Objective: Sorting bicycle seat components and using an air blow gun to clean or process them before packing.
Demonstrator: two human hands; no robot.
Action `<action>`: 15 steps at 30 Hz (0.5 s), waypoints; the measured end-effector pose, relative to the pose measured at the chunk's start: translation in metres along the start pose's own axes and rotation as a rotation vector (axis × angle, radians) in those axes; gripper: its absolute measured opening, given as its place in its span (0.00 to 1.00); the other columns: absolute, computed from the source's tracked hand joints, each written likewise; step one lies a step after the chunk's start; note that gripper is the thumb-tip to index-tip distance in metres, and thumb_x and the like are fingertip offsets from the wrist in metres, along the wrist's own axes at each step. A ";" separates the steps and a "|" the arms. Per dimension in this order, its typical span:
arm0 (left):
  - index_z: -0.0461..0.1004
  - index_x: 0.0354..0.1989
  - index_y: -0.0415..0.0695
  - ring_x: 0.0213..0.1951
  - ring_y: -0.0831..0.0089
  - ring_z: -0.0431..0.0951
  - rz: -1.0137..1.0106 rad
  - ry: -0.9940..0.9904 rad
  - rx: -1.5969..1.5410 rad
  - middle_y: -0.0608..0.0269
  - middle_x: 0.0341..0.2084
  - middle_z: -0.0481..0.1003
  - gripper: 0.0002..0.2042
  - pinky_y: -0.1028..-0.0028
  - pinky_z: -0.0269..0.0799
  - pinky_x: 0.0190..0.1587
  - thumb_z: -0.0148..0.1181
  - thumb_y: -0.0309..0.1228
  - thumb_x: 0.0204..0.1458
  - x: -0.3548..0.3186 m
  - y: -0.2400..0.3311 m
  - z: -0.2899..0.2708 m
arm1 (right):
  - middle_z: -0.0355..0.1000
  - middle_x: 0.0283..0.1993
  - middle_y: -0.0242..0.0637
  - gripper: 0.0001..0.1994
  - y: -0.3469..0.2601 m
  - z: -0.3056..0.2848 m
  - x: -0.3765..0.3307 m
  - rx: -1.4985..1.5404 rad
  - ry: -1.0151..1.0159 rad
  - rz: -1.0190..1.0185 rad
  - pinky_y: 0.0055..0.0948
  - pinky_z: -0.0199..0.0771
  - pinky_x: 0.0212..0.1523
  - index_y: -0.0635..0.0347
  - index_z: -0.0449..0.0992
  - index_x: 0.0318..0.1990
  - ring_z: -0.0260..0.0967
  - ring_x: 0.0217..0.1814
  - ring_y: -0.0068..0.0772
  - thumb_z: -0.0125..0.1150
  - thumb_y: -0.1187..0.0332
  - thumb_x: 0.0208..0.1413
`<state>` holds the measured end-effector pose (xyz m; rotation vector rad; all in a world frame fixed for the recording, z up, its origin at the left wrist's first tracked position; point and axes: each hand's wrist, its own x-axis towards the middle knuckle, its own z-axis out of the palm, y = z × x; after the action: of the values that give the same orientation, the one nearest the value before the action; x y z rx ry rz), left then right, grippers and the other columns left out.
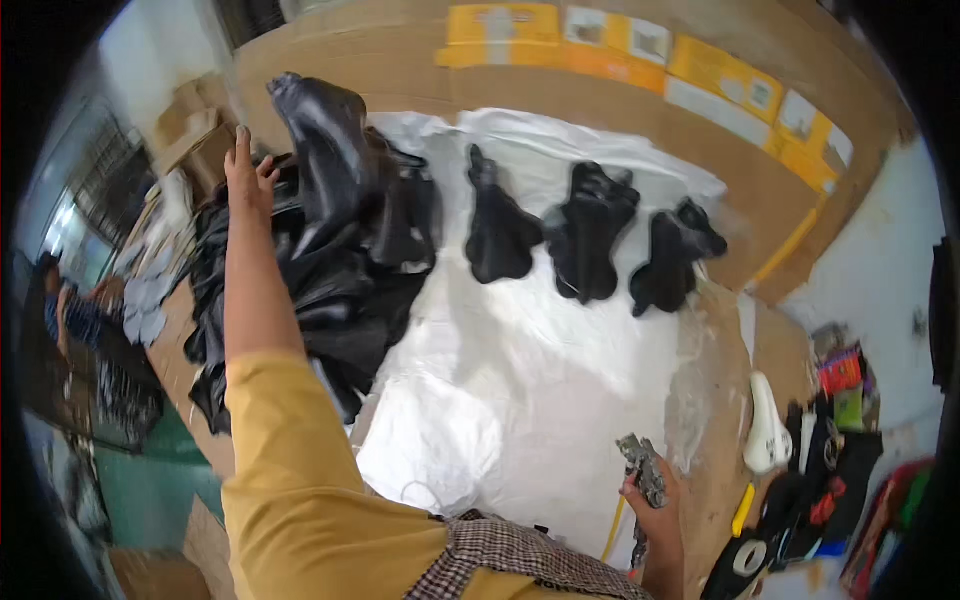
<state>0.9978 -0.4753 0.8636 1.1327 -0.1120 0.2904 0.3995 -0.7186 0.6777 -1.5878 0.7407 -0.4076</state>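
- while the left hand (248,172) stretches far across the bench with its fingers spread flat on the heap of black covers (320,250), holding nothing, the reach looks long enough that, as i judge it, a tug could drag the whole heap rather than one piece.
- the heap lies at the left of the white plastic sheet (520,390), spilling over its edge toward the bench side; i think a careless pull could slide pieces off that side to the floor.
- the right hand (655,505) is closed around a metal stapler-like tool (642,468) near the lower edge of the sheet; whether a finger rests on its trigger i cannot tell. held loosely while attention goes left, it might slip or go off.
- a yellow hose (613,528) runs down from the tool; it could probably catch on the sheet's edge if the hand swings.
- three black covers (580,240) lie apart in a row on the sheet, to the right of the heap; a sleeve (290,480) sweeping back across could knock them out of line.
- the plastic sheet looks slick and creased, so anything on it may shift when the heap is pulled.
- a white saddle base (766,430) sits at the right by a clutter of small things, near the tool hand; an elbow could nudge it.
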 end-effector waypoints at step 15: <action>0.74 0.28 0.39 0.16 0.72 0.70 -0.797 0.669 0.577 0.60 0.15 0.71 0.05 0.74 0.66 0.17 0.55 0.28 0.45 -0.486 -0.174 -0.367 | 0.63 0.53 0.56 0.40 0.116 -0.064 -0.003 -1.022 0.148 0.013 0.39 0.64 0.53 0.61 0.53 0.61 0.62 0.56 0.51 0.66 0.69 0.37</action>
<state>0.5610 -0.2945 0.4422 1.4885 1.0529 -0.0374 0.3299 -0.7669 0.5752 -2.5138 1.1726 -0.1187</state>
